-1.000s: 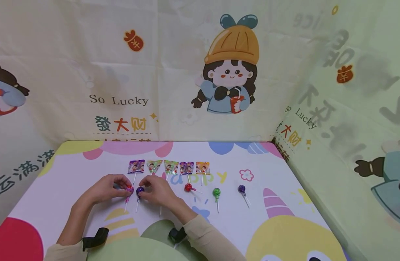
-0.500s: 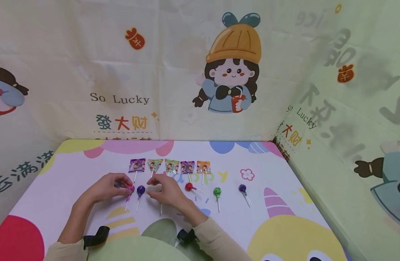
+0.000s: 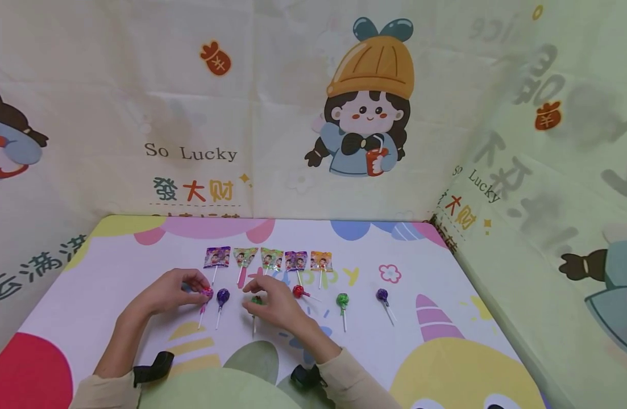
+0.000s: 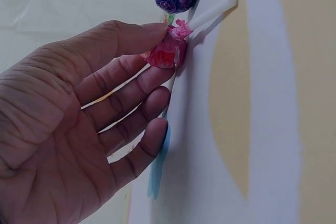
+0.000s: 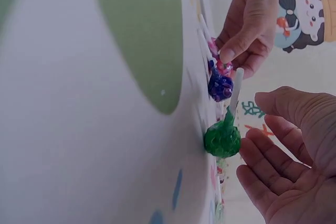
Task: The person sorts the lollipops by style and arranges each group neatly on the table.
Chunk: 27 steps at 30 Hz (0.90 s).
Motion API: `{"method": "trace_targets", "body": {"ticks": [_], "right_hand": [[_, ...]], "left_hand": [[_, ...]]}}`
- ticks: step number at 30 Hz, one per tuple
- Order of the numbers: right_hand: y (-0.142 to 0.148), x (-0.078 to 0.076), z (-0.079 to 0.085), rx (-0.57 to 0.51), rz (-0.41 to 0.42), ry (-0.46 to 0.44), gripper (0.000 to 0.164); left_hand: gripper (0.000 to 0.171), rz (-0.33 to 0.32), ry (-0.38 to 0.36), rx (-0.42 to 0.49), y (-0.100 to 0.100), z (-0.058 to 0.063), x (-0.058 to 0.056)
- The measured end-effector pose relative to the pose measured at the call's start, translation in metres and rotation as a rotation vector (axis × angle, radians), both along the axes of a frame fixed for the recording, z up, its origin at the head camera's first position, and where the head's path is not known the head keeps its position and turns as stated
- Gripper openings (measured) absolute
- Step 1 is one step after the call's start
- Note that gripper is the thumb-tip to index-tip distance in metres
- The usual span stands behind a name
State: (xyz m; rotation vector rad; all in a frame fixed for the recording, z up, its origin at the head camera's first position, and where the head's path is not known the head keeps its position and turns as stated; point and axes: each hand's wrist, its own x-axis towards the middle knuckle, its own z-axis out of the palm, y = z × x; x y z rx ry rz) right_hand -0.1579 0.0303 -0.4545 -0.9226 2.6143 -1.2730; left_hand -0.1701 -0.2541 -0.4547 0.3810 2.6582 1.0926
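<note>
My left hand (image 3: pixel 165 295) pinches the head of a pink-wrapped lollipop (image 4: pixel 167 51) between thumb and fingers; its white stick points toward me along the table. Just right of it lies a dark purple lollipop (image 3: pixel 223 296), touched by neither hand. My right hand (image 3: pixel 278 304) hovers with parted fingers beside a green lollipop (image 5: pixel 223 139), whose head is partly hidden behind the thumb in the head view. In the right wrist view the fingertips are close to the green head, with thumb and fingers spread apart.
Farther right lie a red lollipop (image 3: pixel 298 291), another green lollipop (image 3: pixel 342 301) and another purple lollipop (image 3: pixel 382 295). Behind the hands runs a row of several flat-bagged lollipops, including a purple bag (image 3: pixel 217 257) and an orange bag (image 3: pixel 321 261). The patterned table (image 3: pixel 364 363) meets a printed cloth backdrop.
My right hand has let go of the purple lollipop and moved right to the green one. The left hand keeps its hold on the pink lollipop.
</note>
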Motion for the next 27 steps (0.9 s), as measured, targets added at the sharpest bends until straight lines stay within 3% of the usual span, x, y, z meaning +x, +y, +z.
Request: {"method": "trace_targets", "body": {"ticks": [13,27], "right_hand": [[0.013,0.001,-0.008,0.021,-0.054,-0.03,0.023],[0.014,0.0,-0.011,0.076,-0.02,-0.029,0.025]], "left_hand": [[0.026,0.014,-0.02,-0.005,0.002,0.006,0.002],[0.026,0.018,-0.021,-0.007,0.002,0.007,0.002]]}}
